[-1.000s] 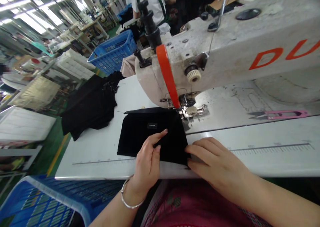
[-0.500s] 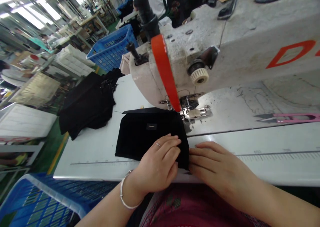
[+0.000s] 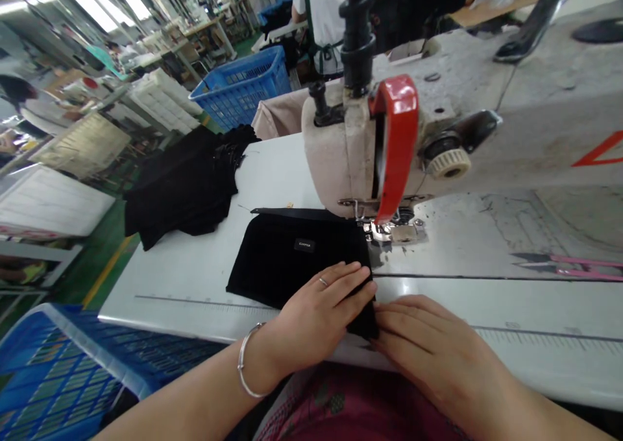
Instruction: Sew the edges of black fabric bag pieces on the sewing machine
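A flat black fabric piece (image 3: 272,259) with a small dark label (image 3: 304,245) bearing light lettering lies on the sewing table. Its upper right corner reaches the presser foot (image 3: 384,231) of the sewing machine (image 3: 335,162). My left hand (image 3: 324,314) rests on the lower right part of the fabric, fingers stretched out and lying flat. At the right edge of the same piece, my right hand (image 3: 428,344) has its fingers pressed together on the border; its thumb is hidden. A dark strip (image 3: 292,213) runs along the fabric's far edge.
Pink-handled thread snips (image 3: 579,266) lie to the right on the table. Black cloth (image 3: 180,188) is heaped beyond the left side. Blue crates stand at the lower left (image 3: 73,376) and behind the table (image 3: 243,81). A co-worker (image 3: 328,19) is in the background.
The view has shifted, so the machine appears farther right. My left fingers look straighter on the fabric. The fabric remains by the presser foot, with both hands still on it.
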The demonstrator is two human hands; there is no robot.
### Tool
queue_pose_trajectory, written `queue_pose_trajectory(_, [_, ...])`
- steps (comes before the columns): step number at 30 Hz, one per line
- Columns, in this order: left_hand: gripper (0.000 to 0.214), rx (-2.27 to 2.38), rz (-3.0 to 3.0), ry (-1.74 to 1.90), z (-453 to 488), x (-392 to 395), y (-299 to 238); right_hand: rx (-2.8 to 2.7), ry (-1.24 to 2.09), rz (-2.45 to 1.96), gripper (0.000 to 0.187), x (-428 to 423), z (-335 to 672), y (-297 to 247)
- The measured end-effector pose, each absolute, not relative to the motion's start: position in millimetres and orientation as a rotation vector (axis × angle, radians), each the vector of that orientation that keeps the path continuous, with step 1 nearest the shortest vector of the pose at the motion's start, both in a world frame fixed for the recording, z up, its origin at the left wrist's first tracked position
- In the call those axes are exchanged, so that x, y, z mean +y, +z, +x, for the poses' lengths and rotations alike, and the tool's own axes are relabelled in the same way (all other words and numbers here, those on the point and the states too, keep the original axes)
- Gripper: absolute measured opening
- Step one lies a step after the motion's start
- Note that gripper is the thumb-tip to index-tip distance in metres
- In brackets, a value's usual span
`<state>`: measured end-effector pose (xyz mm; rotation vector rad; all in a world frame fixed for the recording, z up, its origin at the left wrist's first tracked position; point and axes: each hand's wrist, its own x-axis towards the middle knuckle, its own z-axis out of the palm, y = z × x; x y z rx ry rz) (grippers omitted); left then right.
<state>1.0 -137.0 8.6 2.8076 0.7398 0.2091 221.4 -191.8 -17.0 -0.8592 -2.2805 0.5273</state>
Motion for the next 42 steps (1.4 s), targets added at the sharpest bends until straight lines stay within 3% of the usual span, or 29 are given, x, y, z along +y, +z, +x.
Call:
queue_pose_trajectory(12, [0.048, 0.699, 2.905, 0.237, 5.1, -104.0, 6.8, -2.323, 0.405, -0.928, 0.023, -175.3, 222.0, -16.8])
queue_pose_trajectory(19, [0.026, 0.592, 2.863, 0.623, -3.0, -120.6, 7.6, -2.297, 0.396, -0.956, 0.021, -181.8, 226.2, -18.5])
queue_pose_trajectory(42, [0.02, 0.371, 2.729, 0.549, -4.4, -108.5, 4.9, -2.203, 0.463, -0.998, 0.014, -182.3, 231.4, -10.8])
